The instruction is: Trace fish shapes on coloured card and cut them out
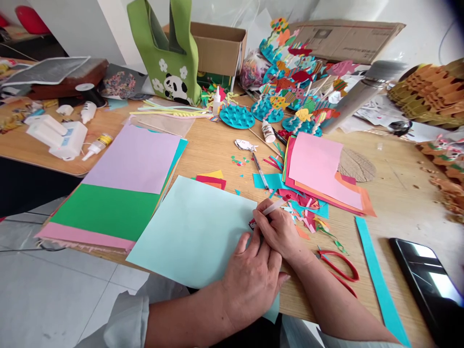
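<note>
A large light blue paper sheet (192,227) lies at the table's front edge. My left hand (250,270) rests flat on its right part, fingers stretched out and holding nothing. Just above it, my right hand (281,232) is closed around a pen (273,206) with a pale barrel and a red end. The pen's tip is hidden by my fingers. Between the two hands shows a small piece with dark and pink marks (252,224), mostly covered. Red-handled scissors (340,266) lie right of my right wrist.
Coloured sheets (130,154) are stacked at left, and pink paper (315,166) tops a pile at right. Paper scraps (308,212), a fish cutout (245,145) and another pen (260,169) lie beyond my hands. A phone (427,285) and blue strip (379,275) are at right.
</note>
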A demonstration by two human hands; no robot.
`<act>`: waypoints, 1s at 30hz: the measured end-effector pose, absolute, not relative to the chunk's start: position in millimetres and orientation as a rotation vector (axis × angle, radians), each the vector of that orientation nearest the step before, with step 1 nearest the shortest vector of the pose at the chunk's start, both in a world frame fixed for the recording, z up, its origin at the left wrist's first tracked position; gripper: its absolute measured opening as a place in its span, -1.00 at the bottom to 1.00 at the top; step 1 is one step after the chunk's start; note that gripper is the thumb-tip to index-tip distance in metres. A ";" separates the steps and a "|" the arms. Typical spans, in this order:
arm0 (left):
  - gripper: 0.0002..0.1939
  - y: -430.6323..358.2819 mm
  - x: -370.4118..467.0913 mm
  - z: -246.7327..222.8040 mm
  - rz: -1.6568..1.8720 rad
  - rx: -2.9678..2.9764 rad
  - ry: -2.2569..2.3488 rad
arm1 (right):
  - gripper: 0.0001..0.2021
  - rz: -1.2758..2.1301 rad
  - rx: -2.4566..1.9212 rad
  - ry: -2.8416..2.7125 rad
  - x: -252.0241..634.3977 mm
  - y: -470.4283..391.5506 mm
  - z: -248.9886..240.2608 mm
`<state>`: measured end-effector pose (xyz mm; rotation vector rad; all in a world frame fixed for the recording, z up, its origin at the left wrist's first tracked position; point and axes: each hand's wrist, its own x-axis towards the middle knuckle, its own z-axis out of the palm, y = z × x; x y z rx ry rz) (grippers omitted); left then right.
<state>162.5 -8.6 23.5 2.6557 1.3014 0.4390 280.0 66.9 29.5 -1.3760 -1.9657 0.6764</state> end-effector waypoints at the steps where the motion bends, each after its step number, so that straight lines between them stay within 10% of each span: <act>1: -0.50 -8.5 162.3 23.6 0.444 2.659 1.304 | -0.79 0.673 -1.378 -1.971 280.1 66.9 29.5; 30: -0.50 -9.3 162.5 23.6 0.485 2.668 1.299 | -0.81 0.656 -1.398 -2.002 281.0 66.3 31.4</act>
